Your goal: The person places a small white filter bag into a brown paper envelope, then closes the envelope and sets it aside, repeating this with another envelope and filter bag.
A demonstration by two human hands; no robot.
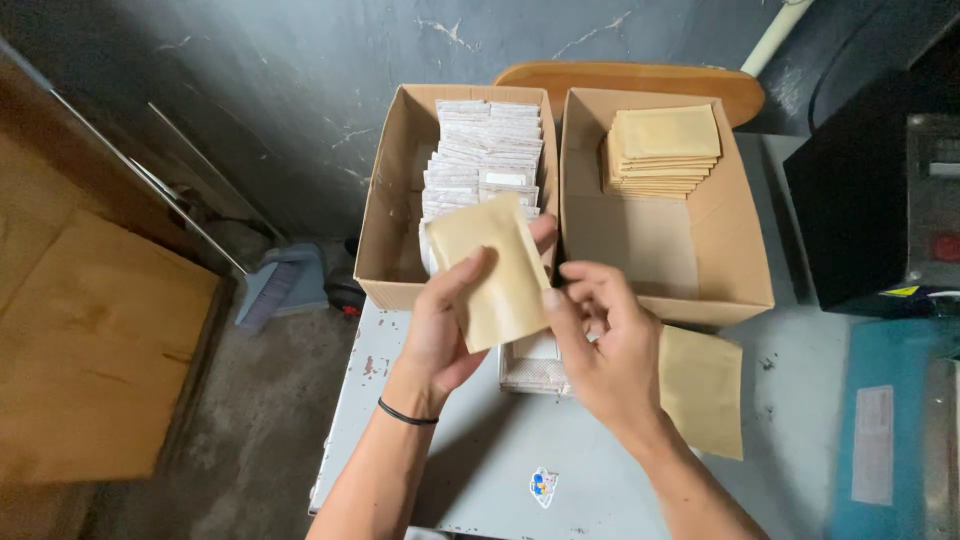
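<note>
Boxes sit at upper centre of the frame: the left box (390, 200) holds white packets (485, 150), the right box (700, 250) stacked tan pouches (662, 150). My left hand (445, 320) grips a tan pouch (492, 270) mid-frame; my right hand (600, 345), fingers curled, pinches its edge, hiding a white packet (535, 365) on the worktop (520, 460).

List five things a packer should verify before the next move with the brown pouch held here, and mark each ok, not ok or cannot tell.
1. Left hand grips the brown pouch: ok.
2. Right hand fingertips at the pouch edge: ok.
3. Pouch mouth open: cannot tell.
4. White sachets stocked in the left box: ok.
5. Pouch stack in the right box, spare pouch on the table: ok.
</note>
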